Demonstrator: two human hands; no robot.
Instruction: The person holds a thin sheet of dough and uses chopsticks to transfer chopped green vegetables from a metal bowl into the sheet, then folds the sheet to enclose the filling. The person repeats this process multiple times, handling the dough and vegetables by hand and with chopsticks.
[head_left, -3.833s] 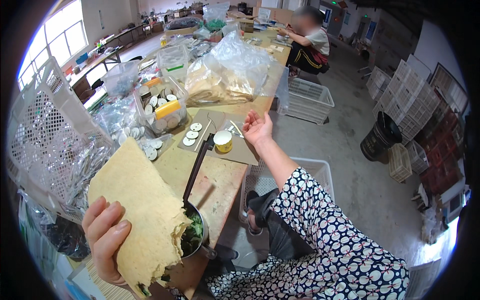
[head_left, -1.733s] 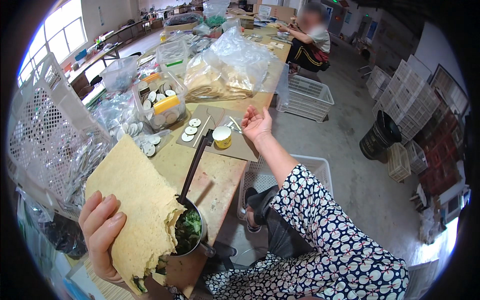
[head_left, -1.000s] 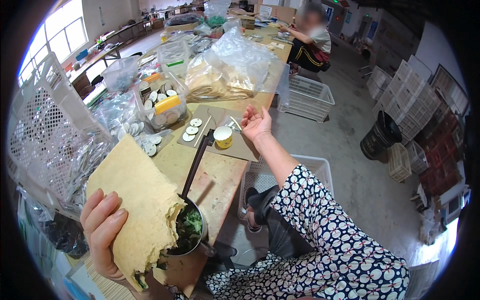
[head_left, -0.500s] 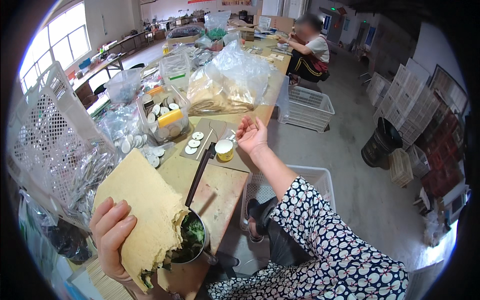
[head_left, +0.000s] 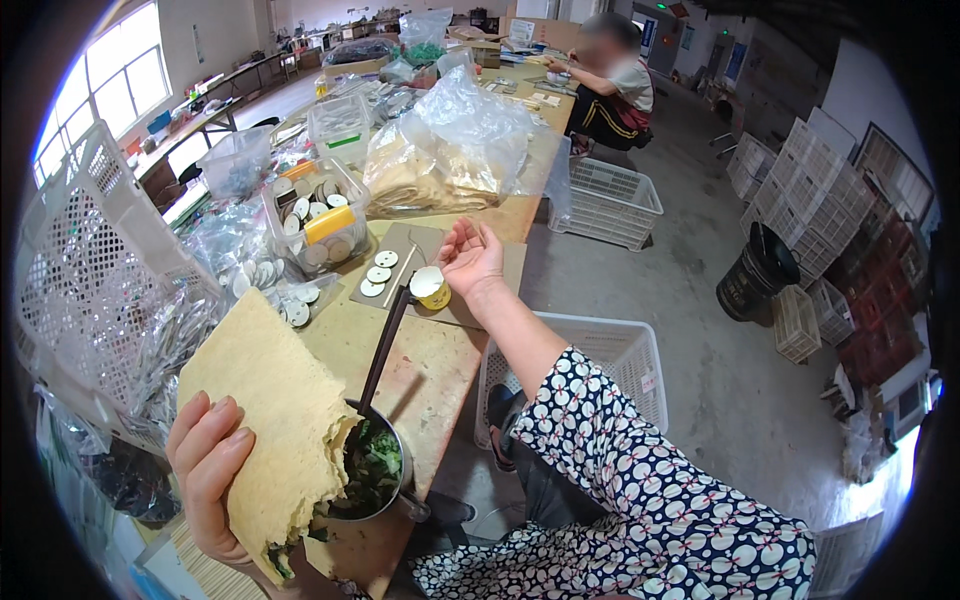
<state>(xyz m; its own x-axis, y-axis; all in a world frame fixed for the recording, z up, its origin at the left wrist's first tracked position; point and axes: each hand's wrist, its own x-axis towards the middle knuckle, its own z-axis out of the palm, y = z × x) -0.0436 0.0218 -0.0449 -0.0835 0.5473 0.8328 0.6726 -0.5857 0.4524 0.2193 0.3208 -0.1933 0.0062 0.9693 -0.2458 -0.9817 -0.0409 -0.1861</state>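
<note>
My left hand (head_left: 208, 475) is closed around a large pale flatbread (head_left: 265, 400) whose right edge is torn and ragged. Bits of green leaf show at its lower end. Just behind the bread stands a metal pot (head_left: 405, 478) of cooked greens (head_left: 375, 460), partly covered by it. A long dark handle (head_left: 385, 350) rises from the pot toward a small yellow cup (head_left: 430, 290) with a white top. My right hand (head_left: 470, 258) is raised beside that cup, palm up, fingers loosely curled and apart, holding nothing. Whether it touches the cup, I cannot tell.
White discs (head_left: 378, 273) lie on a brown board (head_left: 465, 315). Behind are a clear tub (head_left: 350, 205) of discs and a plastic bag (head_left: 450, 140). White crates stand left (head_left: 90, 250) and below the table's right edge (head_left: 640, 370). Another person (head_left: 610, 85) crouches at the far end.
My right hand has shifted slightly left and up in the picture, its fingers still loosely curled. The view has turned a little; the flatbread stays in my left hand.
</note>
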